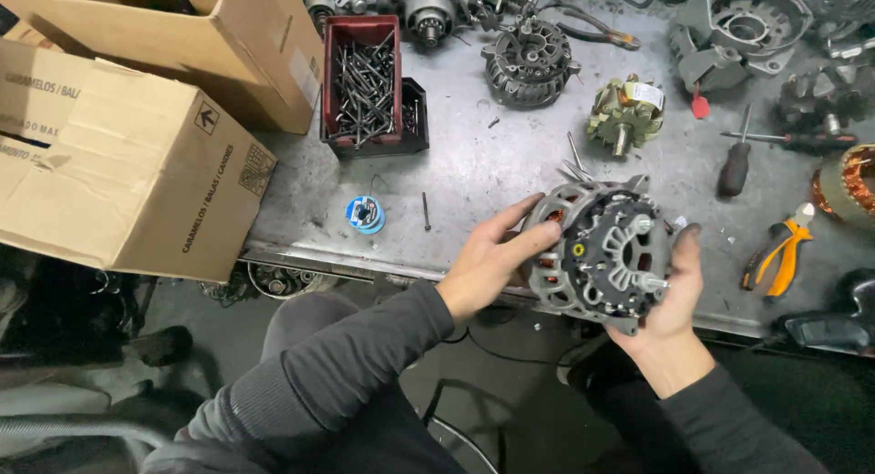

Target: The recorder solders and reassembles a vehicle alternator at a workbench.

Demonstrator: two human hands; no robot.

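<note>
Both hands hold a grey alternator (603, 252) just above the front edge of the metal workbench (492, 164). Its black rear cover with a yellow dot faces me, and copper windings show through the housing slots. My left hand (492, 260) grips its left side, with the fingers spread over the rim. My right hand (673, 296) cups it from the lower right, with the thumb up along its right edge.
On the bench lie a red tray of long bolts (365, 82), a solder spool (365, 213), a rotor (625, 115), another alternator housing (530, 62), screwdrivers (735, 164) and orange-handled pliers (777, 255). Cardboard boxes (118, 164) crowd the left.
</note>
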